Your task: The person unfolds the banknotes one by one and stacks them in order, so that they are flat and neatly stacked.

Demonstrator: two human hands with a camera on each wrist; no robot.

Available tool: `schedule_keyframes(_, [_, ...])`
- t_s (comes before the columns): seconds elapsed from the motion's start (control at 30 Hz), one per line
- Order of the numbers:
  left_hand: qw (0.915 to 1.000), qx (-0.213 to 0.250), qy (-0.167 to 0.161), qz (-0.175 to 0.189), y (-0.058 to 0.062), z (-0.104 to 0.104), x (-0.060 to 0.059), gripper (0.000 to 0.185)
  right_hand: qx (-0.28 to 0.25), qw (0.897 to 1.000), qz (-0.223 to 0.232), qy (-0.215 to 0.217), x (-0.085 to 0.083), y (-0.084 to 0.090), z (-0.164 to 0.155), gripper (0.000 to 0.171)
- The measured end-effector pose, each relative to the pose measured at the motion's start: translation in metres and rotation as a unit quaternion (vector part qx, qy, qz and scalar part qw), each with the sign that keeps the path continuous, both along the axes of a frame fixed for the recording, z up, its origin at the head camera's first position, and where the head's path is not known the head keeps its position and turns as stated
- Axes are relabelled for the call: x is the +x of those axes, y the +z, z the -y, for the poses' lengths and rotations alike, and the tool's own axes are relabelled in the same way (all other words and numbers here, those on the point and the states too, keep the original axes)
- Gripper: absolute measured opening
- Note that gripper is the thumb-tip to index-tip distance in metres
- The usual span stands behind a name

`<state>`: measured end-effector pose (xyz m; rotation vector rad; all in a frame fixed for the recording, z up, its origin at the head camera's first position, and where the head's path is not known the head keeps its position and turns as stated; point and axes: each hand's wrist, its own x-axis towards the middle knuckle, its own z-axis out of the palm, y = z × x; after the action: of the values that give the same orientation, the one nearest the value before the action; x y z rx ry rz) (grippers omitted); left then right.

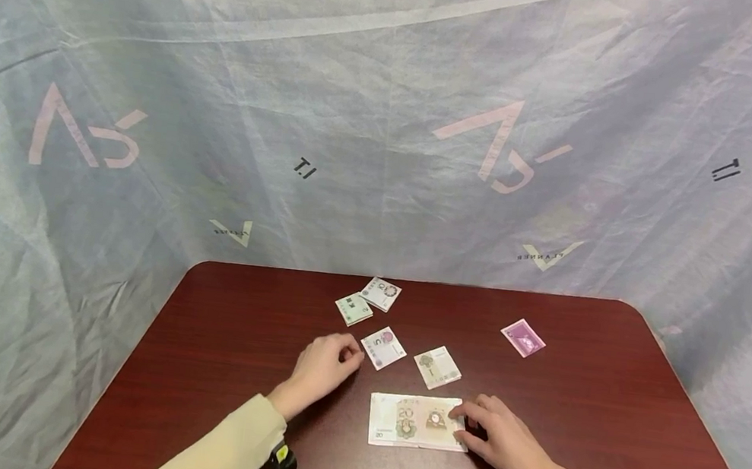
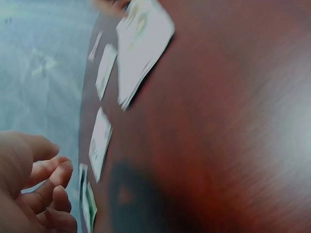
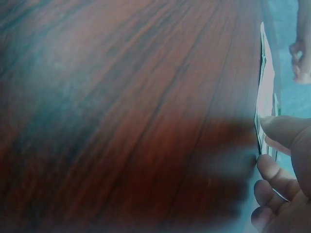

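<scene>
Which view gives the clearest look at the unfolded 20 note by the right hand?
The head view: the unfolded 20 note lies flat and whole, print readable, with the right hand touching its right end. The left wrist view shows it blurred, at a slant. The right wrist view catches only its thin edge beside the fingers.

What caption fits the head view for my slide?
Right hand touches an unfolded banknote; left hand rests beside folded notes on a dark table.
</scene>
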<state>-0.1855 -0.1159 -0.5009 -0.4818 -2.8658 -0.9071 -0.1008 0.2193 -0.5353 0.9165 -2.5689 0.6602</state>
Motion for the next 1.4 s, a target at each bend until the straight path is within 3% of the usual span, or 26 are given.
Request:
schedule_keyframes(0.33, [0.9970, 0.030, 0.068, 0.024, 0.013, 0.005, -0.063, 0.008, 0.006, 1.000, -0.007, -0.004, 0.001, -0.001, -0.001, 0.032])
schedule_keyframes(0.6, [0.9920, 0.012, 0.113, 0.056, 0.007, 0.006, -0.101, 0.014, 0.008, 1.000, -0.011, -0.005, -0.002, 0.000, 0.001, 0.030])
schedule_keyframes(0.97, [0.9841, -0.043, 0.141, 0.100, -0.012, -0.006, -0.125, 0.023, 0.003, 1.000, 0.002, -0.001, 0.004, -0.005, 0.000, 0.031])
schedule_keyframes(1.2, [0.9778, -0.025, 0.181, 0.102, -0.017, -0.018, -0.132, 0.033, -0.003, 1.000, -0.005, 0.002, 0.005, -0.004, 0.001, 0.032])
schedule_keyframes(1.4, [0.9774, -0.011, 0.188, 0.096, -0.015, -0.027, -0.133, 0.027, -0.001, 1.000, -0.007, 0.002, 0.003, -0.003, 0.001, 0.032])
